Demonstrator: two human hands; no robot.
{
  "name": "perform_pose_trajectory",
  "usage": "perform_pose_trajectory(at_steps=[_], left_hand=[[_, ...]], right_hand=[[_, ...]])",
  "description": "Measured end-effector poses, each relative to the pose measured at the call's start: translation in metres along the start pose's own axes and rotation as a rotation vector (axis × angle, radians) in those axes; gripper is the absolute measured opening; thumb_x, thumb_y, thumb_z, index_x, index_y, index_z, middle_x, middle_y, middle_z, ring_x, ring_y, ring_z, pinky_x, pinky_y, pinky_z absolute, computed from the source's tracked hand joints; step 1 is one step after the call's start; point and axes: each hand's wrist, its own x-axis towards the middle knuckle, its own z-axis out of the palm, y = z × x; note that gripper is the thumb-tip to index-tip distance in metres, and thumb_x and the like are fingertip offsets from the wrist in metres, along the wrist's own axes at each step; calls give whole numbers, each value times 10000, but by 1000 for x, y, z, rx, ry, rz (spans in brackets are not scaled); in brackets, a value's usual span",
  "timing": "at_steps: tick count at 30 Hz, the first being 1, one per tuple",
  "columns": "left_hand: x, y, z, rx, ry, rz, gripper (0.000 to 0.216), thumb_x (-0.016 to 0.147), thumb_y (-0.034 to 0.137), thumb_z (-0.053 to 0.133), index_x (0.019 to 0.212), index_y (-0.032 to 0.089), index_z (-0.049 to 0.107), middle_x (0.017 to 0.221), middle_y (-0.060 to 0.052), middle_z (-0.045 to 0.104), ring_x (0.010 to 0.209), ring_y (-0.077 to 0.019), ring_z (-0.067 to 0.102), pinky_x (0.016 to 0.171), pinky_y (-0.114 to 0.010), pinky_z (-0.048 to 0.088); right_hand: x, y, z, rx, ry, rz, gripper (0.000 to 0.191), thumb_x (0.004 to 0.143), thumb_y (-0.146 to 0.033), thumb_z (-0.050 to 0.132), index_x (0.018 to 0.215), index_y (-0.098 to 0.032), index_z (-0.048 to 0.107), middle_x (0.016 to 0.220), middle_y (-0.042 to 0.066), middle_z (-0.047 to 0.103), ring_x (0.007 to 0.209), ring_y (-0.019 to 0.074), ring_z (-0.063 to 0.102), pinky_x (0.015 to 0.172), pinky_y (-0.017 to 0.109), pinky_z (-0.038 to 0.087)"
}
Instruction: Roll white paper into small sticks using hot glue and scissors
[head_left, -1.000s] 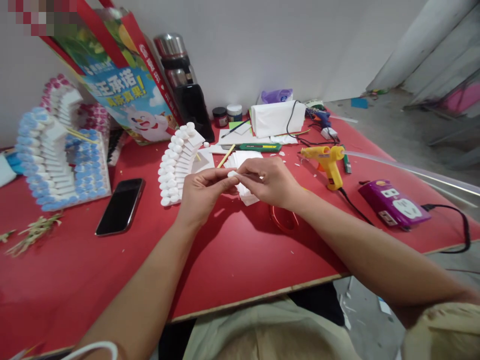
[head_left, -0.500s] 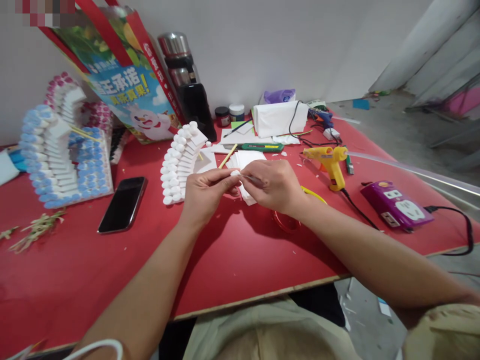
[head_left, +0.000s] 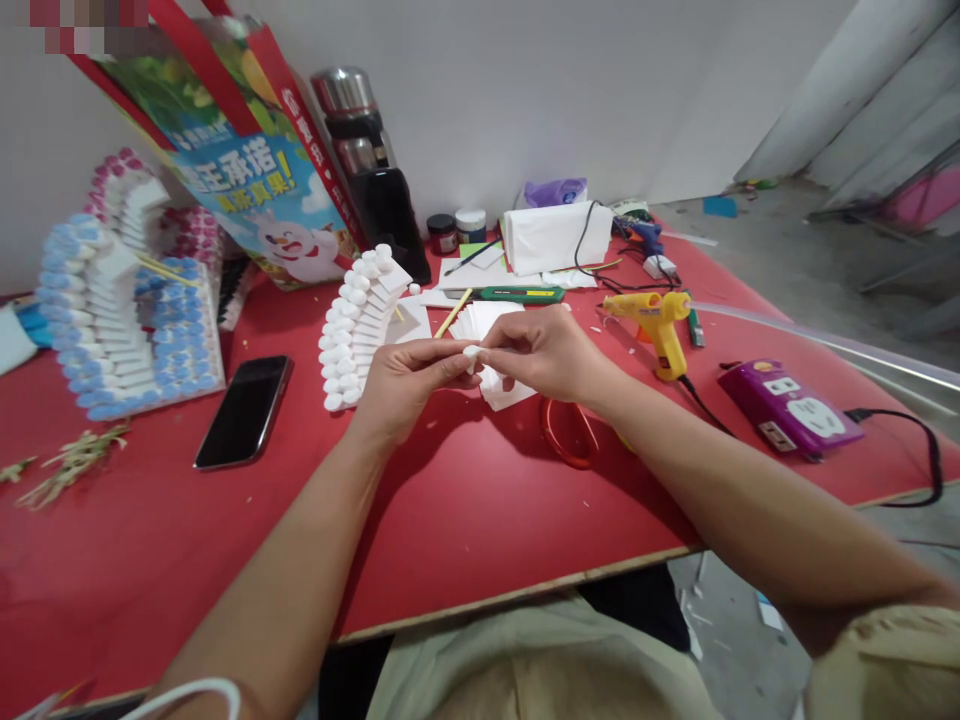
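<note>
Relative to the frame half a second earlier, the right hand (head_left: 546,350) is extending its fingers straighter, and the red loop-shaped handle (head_left: 570,462) below it is showing more fully. Both hands are meeting above the flat red tabletop (head_left: 465,560). The left hand (head_left: 405,380) is pinching a small white rounded piece (head_left: 471,352) between thumb and forefinger, while the right hand is closing narrowed fingertips on the opposite edge. The piece is sitting between the two sets of fingertips, in front of a fanned stack of white cards (head_left: 478,318). Just beside the left hand, a curved white assembly edged with rounded pieces (head_left: 346,340) is resting on the tabletop. Behind the stack, a green-and-yellow utility knife (head_left: 521,294) is lying flat. To the right, a yellow plastic glue gun (head_left: 665,338) is lying near a purple power socket box (head_left: 772,395).
</note>
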Motion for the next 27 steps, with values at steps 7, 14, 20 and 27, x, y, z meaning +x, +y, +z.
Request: perform_pose_trajectory(at_steps=[7,14,20,27], left_hand=[[-1,3,6,45,-8,47,253,775,370,856,927,181,785,785,-36,748,743,-195,753,798,-359,651],[-5,1,10,92,9,142,201,833,339,806,949,201,716,808,-6,696,753,-165,716,763,-317,642],[-6,1,12,101,44,153,224,819,360,818,924,204,695,823,-14,705,757,-173,724,758,-317,641],[-4,2,9,119,6,139,232,813,357,827,940,176,756,833,-24,725,742,-172,730,758,-319,646]], right_hand=[[0,1,7,-60,44,62,208,873,-305,675,714,-178,631,625,21,694,538,140,655,520,246,430],[-5,-4,13,-182,138,5,127,833,-231,649,723,-189,602,594,0,655,520,126,582,519,261,376],[-6,-6,12,-180,70,-90,108,892,-222,607,799,-181,644,692,28,702,579,133,597,573,273,413],[-3,-2,8,-211,46,-81,115,892,-204,619,783,-175,640,680,20,681,599,134,587,602,271,420]])
